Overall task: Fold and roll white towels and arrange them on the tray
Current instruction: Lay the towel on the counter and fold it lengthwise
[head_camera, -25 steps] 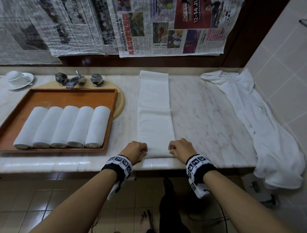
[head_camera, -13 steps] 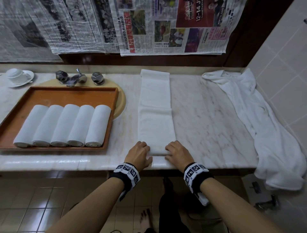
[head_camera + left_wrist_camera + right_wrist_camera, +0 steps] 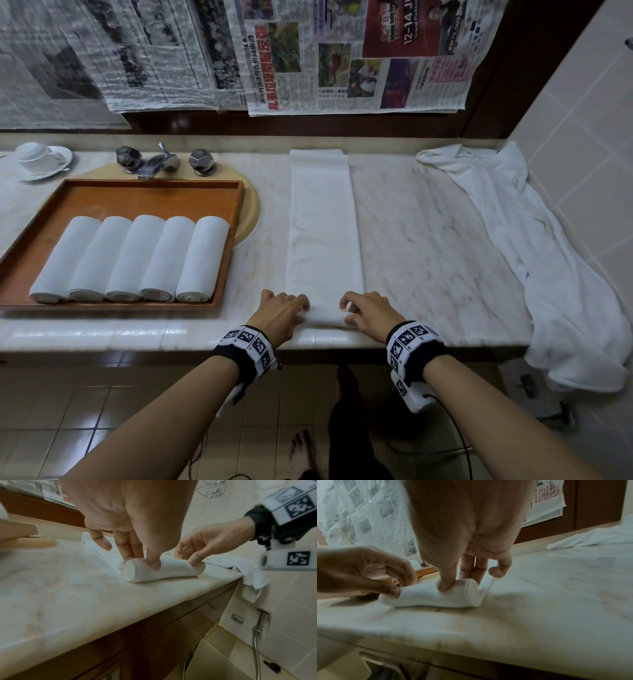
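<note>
A: Where's the work? Log it from the hands outward.

B: Both hands sit on the rolled near end of the folded towel (image 3: 323, 236), at the counter (image 3: 428, 240) edge. Left hand (image 3: 279, 313) on the roll's left end, right hand (image 3: 368, 315) on its right end. Each has fingertips (image 3: 154, 563) curled over the top of the roll and the thumb tucked low on the near side, so each pinches the roll rather than lying flat on it.

A: Why one hand per end?

B: My reading: even pressure across the width keeps the roll straight. Past the fingers the unrolled strip runs flat, away from the body, to the back of the counter. The right wrist view shows the spiral end tight and thin, only a few turns in.

A: And the goal?

B: The tray (image 3: 236, 212) lies left of the left hand, near but apart. Five rolled towels (image 3: 133, 257) lie in it side by side, touching, ends toward the person. Bare wood shows behind the row; beside it, none.

A: Anything to the right?

B: A loose white cloth (image 3: 534, 246), well apart from the right hand, draped off the counter's corner. Likely next in line.

A: Risk?

B: Uneven push would cone the roll. Most of the strip is still to go.
</note>
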A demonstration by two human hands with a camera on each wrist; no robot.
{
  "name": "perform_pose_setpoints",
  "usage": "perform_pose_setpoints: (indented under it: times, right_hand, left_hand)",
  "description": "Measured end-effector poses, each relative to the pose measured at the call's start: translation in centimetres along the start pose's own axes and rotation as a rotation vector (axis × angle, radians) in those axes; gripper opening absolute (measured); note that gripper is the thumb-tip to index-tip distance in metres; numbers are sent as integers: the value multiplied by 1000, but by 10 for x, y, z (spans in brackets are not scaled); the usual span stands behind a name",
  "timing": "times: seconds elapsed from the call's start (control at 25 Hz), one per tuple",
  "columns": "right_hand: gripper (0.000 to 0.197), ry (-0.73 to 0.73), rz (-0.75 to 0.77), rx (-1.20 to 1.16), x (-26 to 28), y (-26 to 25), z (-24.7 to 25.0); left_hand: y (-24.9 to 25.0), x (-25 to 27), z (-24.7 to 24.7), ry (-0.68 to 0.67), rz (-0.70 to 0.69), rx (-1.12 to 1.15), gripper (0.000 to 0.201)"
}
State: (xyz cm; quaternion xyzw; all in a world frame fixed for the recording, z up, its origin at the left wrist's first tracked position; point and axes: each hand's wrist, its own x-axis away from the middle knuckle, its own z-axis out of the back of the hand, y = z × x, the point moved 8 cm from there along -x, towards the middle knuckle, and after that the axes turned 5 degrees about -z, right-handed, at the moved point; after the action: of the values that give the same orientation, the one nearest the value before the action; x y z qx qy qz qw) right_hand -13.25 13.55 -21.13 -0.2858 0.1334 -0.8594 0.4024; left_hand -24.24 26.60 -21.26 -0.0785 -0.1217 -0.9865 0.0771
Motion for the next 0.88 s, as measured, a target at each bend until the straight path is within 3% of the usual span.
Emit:
perform_pose_setpoints:
  times: [0.08,0.2,0.32,0.48,0.64,0.88]
  right_hand:
    - [11,-13,-24,-80,-3,3,4]
    - [7,58,8,102,-10,-1,8]
    - [12,214,82,170,-13,-10,6]
    - [4,311,189,196,-2,-29,-12]
    - [41,277,203,144,3,-30,-18]
    - [39,277,214,224,-10,-28,-14]
  left_hand:
    - [-2,-4,2,-27,24,39,20]
    - [-4,-15,2,-84,98,29,22]
    - [-2,-24,10,-14,137,24,17]
    - [11,-21,6,92,138,106,18]
    - [15,-16,-1,142,76,142,26]
    - [16,-19,-5,61,14,-12,22]
